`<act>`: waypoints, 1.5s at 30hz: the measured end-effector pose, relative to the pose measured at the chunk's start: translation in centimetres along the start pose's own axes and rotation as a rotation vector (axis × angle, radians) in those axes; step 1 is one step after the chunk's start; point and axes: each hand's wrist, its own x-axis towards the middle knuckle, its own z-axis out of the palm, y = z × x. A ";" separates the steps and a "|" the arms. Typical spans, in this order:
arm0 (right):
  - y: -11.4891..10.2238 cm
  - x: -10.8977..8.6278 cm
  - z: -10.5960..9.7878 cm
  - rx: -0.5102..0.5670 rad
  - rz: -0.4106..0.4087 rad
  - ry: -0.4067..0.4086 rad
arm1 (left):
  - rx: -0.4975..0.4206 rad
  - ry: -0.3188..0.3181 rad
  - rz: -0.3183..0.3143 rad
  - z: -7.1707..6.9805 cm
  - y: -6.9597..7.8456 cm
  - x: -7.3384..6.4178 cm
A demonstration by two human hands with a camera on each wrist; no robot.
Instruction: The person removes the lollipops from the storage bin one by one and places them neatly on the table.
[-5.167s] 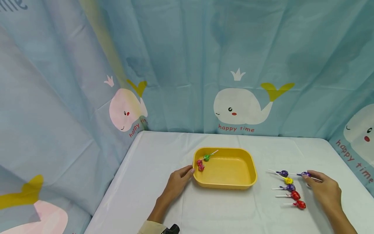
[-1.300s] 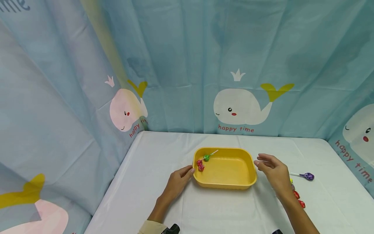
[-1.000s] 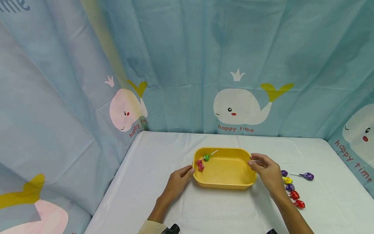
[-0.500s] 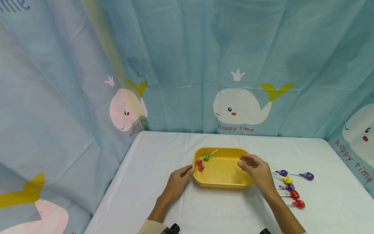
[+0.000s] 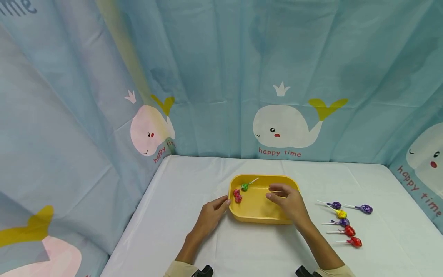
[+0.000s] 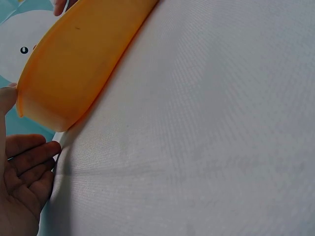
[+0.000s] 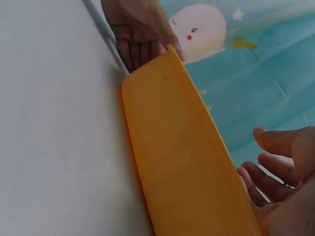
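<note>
My left hand point(image 5: 209, 217) is at the left end of a yellow tray point(image 5: 266, 220). In the left wrist view its thumb point(image 6: 7, 98) touches the rim, while the other fingers lie fairly straight beside the end wall. My right hand point(image 5: 288, 202) hangs over the tray's right half with thumb and fingers apart. Nothing shows between them in the right wrist view. At the tray's left end lie a green lollipop point(image 5: 244, 187) and two pink lollipops, the upper pink one point(image 5: 236, 192) close beside the lower pink one point(image 5: 238, 199).
Right of the tray, a column of lollipops lies on the white tablecloth point(image 5: 377, 181): purple point(image 5: 335, 205), yellow point(image 5: 341, 214), another purple point(image 5: 343, 222) and two red ones point(image 5: 350, 231). A further purple lollipop point(image 5: 365, 209) lies beside the top one. A blue whale-print curtain point(image 5: 214, 77) stands behind.
My right hand has let go of the purple lollipop at the right and moved left, over the tray. That lollipop lies beside the column. My left hand has stayed at the tray's left end.
</note>
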 end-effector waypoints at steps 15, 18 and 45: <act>-1.0 0.7 2.6 -0.030 -0.007 -0.036 | 0.004 0.005 0.002 -0.1 0.1 0.0; -1.2 0.9 3.0 -0.032 -0.013 -0.043 | -0.001 0.005 0.001 -0.2 0.2 0.0; -0.9 2.8 7.0 -0.130 -0.042 -0.176 | -0.007 -0.005 -0.017 0.0 -0.1 0.1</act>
